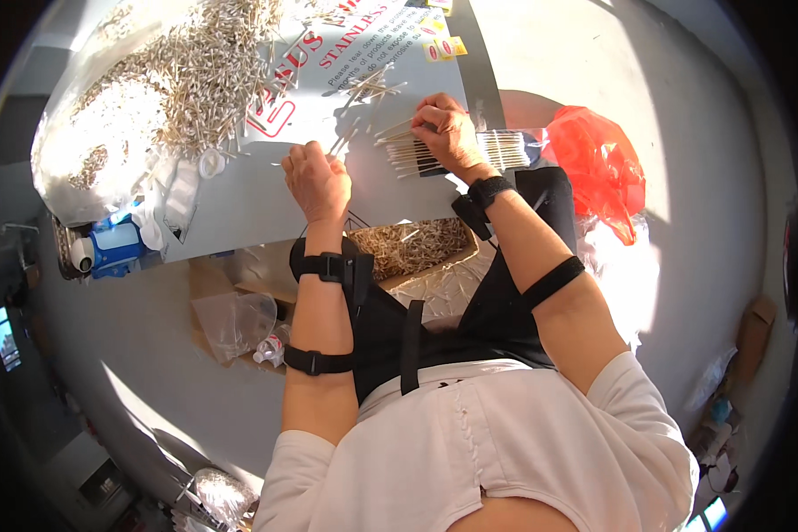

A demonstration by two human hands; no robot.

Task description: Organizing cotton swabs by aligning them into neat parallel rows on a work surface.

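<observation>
My left hand (317, 183) is closed over the grey tabletop, its fingertips curled under. Thin white sticks show beside its fingers, but what it holds is hidden. My right hand (449, 135) is pinched around a cotton swab, whose thin stick points left from the fingertips. Below that hand a row of cotton swabs (503, 151) lies side by side on a dark strip. Loose cotton swabs (374, 87) are scattered beyond and between my two hands. A large heap of cotton swabs (211, 84) spreads over the table's far left.
A clear plastic bag (51, 168) holds part of the heap. A blue-and-white bottle (115, 246) sits at the table's left corner. Below the front edge is a cardboard box of swabs (408, 248) by my lap. A red plastic bag (597, 164) lies right of the table.
</observation>
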